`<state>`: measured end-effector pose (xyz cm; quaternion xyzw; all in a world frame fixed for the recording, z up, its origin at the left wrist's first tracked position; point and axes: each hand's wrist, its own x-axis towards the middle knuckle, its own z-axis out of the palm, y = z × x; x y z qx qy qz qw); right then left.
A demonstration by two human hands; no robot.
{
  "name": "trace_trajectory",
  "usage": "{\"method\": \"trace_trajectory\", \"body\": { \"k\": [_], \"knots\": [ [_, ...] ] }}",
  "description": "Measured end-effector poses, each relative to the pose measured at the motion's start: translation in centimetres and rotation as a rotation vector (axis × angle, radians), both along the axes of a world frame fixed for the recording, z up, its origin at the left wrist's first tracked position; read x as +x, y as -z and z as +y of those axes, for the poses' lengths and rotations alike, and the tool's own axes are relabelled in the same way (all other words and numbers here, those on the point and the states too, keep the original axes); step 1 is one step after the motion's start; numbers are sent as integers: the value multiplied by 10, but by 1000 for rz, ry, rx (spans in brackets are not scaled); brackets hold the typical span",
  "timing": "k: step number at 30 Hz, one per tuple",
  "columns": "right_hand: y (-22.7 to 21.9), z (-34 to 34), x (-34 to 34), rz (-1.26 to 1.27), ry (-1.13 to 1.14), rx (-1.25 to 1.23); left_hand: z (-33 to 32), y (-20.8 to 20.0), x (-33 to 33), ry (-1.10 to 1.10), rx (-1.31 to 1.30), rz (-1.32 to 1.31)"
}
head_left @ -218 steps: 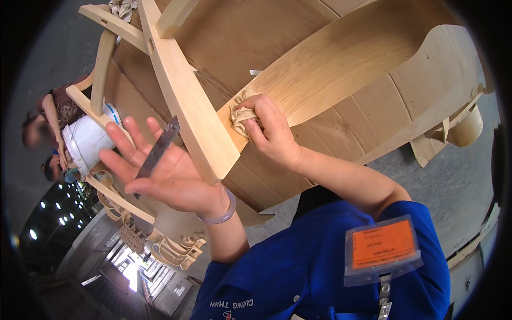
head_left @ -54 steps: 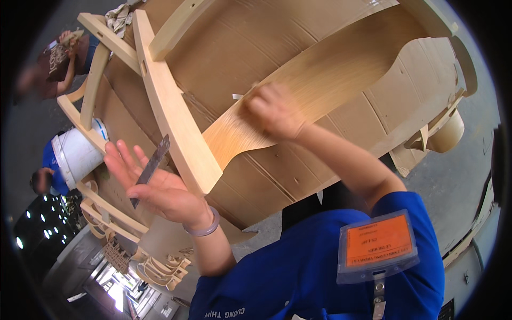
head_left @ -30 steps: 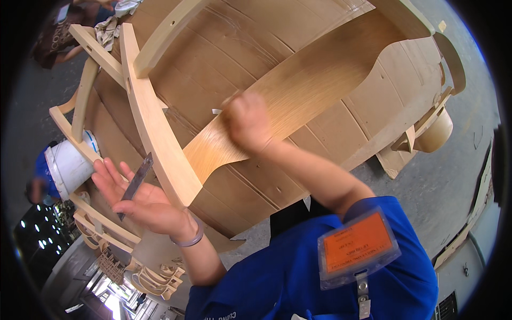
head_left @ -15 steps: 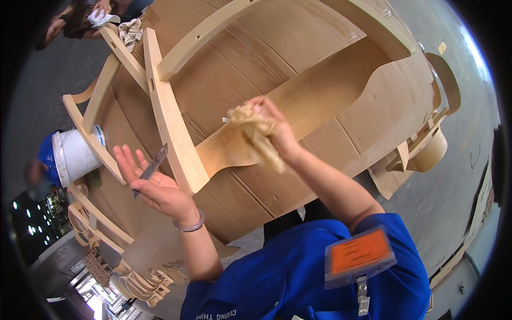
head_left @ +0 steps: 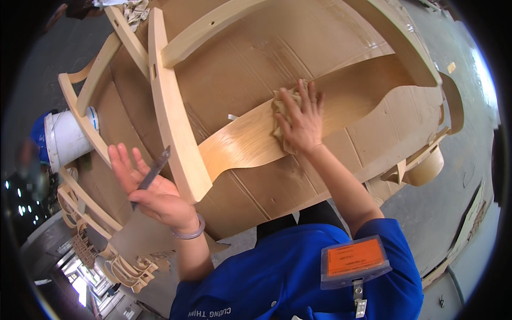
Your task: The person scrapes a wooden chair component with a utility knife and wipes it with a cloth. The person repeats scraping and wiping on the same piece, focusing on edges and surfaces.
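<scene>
My right hand (head_left: 304,121) presses a crumpled tan rag (head_left: 278,124) flat against a curved wooden panel (head_left: 237,146), its fingers spread over the cloth. That panel runs between the pale wooden legs of a chair-like frame (head_left: 177,114) lying on cardboard. To the left of the nearest leg, my left hand (head_left: 152,189) is raised palm up. A narrow dark metal blade (head_left: 154,173), like a scraper or putty knife, is pinned under its thumb, with the other fingers stretched out. The blade's tip points up toward the leg.
Cardboard (head_left: 250,194) covers the work surface. A white bucket (head_left: 68,138) stands at the left by another wooden frame (head_left: 85,120). Curved wooden parts (head_left: 424,165) are at the right, beyond the edge. More frames stand at lower left. A bunched cloth (head_left: 137,13) lies at the far left.
My right hand has moved right and away from me along the panel, and the rag, which was hanging bunched, is now spread against the wood. My left hand still holds the blade.
</scene>
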<state>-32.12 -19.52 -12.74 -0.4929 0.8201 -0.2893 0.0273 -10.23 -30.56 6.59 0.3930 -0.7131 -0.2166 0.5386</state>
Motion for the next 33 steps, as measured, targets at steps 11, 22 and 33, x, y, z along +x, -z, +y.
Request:
{"method": "trace_trajectory", "body": {
  "k": [11,22,33],
  "knots": [
    [-11,-36,140,-437,-217,-312,2,-3,-6,36,86,14],
    [-9,-36,109,-421,-582,-372,0,-1,2,-2,60,-48],
    [18,-28,61,-23,-138,-271,2,-4,-6,13,63,10]
  ]
}}
